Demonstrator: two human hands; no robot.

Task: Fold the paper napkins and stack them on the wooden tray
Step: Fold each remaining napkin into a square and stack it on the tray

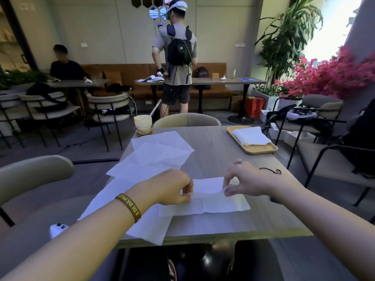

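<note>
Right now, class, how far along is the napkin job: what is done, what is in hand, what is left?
Done: a folded stack lies on the wooden tray. In hand: the left hand and right hand pinch the front napkin, its far part lifted and folded over. Left: several unfolded napkins lie spread on the left side of the table, and the front one has yet to reach the tray.

At lower centre I see my left hand (174, 189) and right hand (243, 182) each pinching a half-folded napkin (205, 201) on the table (213, 157). Unfolded napkins (158, 155) spread at centre left. The wooden tray (261, 149) at centre right holds folded napkins (250, 135).
</note>
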